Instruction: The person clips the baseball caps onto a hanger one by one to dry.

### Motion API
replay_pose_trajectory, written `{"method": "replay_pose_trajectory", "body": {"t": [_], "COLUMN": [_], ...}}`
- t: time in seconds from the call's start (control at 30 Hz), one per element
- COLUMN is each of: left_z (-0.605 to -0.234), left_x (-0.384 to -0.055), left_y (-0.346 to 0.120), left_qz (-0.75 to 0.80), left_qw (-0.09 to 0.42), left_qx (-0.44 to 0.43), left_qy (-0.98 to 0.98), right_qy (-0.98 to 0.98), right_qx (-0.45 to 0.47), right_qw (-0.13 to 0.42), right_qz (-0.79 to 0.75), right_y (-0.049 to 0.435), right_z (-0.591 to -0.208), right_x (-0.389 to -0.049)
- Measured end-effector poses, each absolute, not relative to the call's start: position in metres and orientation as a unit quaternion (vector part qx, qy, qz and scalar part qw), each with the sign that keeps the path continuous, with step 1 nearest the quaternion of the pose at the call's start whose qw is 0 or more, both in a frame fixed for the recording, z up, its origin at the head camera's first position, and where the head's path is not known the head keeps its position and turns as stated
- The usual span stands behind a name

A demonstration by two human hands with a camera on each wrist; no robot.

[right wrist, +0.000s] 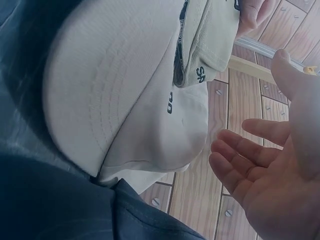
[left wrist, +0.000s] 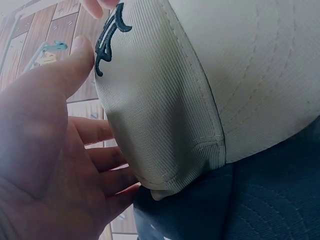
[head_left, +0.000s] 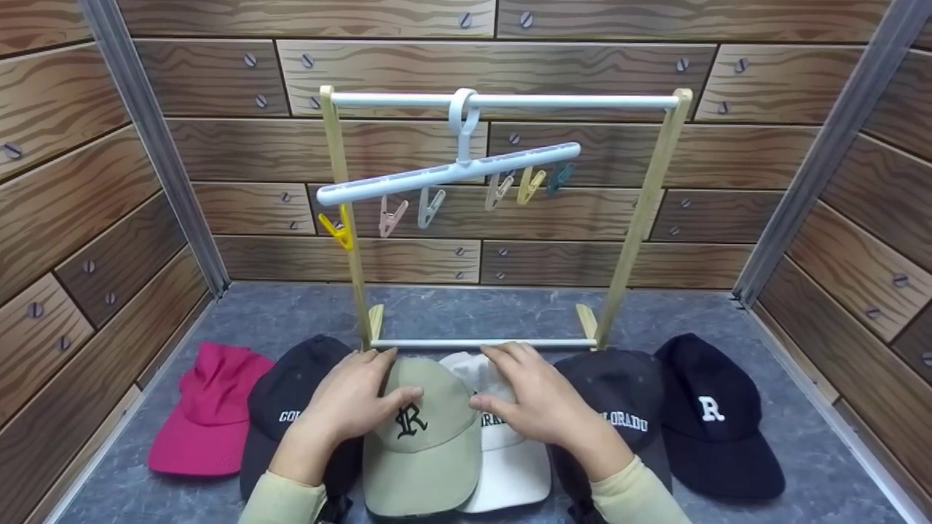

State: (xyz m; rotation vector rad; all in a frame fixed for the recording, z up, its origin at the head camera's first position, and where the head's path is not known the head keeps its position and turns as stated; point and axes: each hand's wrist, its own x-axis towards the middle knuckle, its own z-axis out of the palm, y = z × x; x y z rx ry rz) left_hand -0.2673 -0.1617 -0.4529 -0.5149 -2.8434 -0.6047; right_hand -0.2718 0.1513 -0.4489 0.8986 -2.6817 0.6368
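An olive-green cap (head_left: 422,469) with a dark embroidered letter lies at the front middle, overlapping a white cap (head_left: 513,477). My left hand (head_left: 342,400) is at the olive cap's left side, its thumb over the crown near the letter. In the left wrist view, the extended fingers (left wrist: 107,157) run along the cap's edge without curling round it. My right hand (head_left: 539,400) hovers over the white cap with fingers spread. The right wrist view shows that hand's palm (right wrist: 280,185) with nothing in it, apart from the white cap (right wrist: 160,135).
Behind the caps stands a wooden rack (head_left: 626,247) with a white hanger (head_left: 451,173) hooked on its rail, tilted, bearing several coloured clips. A pink cap (head_left: 211,415) and black cap (head_left: 298,386) lie left; a dark grey cap (head_left: 619,386) and navy cap (head_left: 717,444) lie right.
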Motion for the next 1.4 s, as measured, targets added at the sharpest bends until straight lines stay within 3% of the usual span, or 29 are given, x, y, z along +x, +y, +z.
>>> {"method": "replay_pose_trajectory", "body": {"t": [0.83, 1.4], "left_z": [-0.457, -0.457], "left_x": [-0.272, -0.271], "left_y": [-0.158, -0.159], "left_qz": [-0.204, -0.204], "left_qw": [0.077, 0.097], "left_qx": [-0.17, -0.174], "left_qy": [-0.961, -0.959], "right_qy": [-0.916, -0.916], "right_qx": [0.313, 0.323], "right_qw": [0.064, 0.058], "right_qz": [0.243, 0.23], "right_y": [0.139, 0.13], "right_z": [-0.457, -0.46], "right_x": [-0.274, -0.275]}}
